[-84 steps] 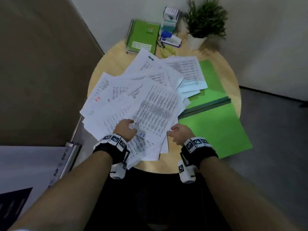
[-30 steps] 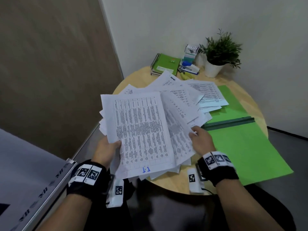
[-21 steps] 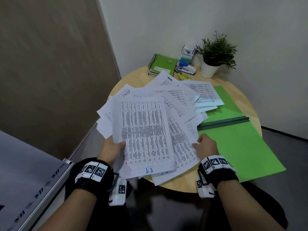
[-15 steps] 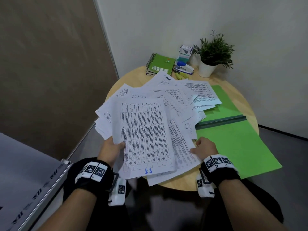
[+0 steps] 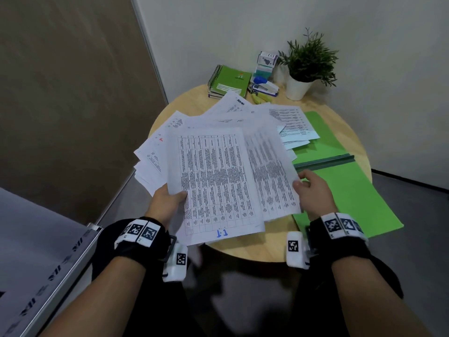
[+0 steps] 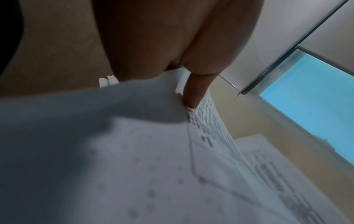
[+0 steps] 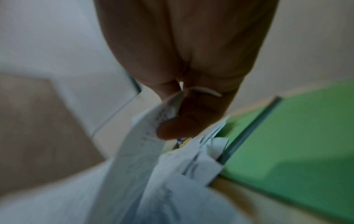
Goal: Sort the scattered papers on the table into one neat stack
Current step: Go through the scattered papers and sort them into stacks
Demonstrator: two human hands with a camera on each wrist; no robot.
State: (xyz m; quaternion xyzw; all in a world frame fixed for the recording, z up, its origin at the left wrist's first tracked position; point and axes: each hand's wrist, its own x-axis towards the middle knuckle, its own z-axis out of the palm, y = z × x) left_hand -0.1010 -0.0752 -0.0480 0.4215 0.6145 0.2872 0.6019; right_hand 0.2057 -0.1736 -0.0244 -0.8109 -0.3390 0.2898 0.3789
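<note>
From the head view the whole round wooden table (image 5: 189, 105) shows, with the papers (image 5: 218, 176) fanned loosely across its left and middle. The left wrist view adds what the head view hides: a finger of the left hand (image 5: 167, 200) lies along the edge of the top sheets, with more of the hand under them. The right wrist view, blurred, seems to show the right hand (image 5: 313, 190) with its thumb on top of a bent sheet edge and fingers below.

The table stands in a corner, pale wall behind it and a brown panel to its left. An open green folder (image 5: 349, 190) lies on the table's right side and overhangs its rim. At the table's far edge sit a green spiral notebook (image 5: 230, 81), a stapler (image 5: 264, 86), a small box (image 5: 266, 62) and a potted plant (image 5: 306, 66).

Both hands are closed on the papers at the table's near edge, the left gripping the left side of the top printed sheet, the right pinching the right side of the pile.
</note>
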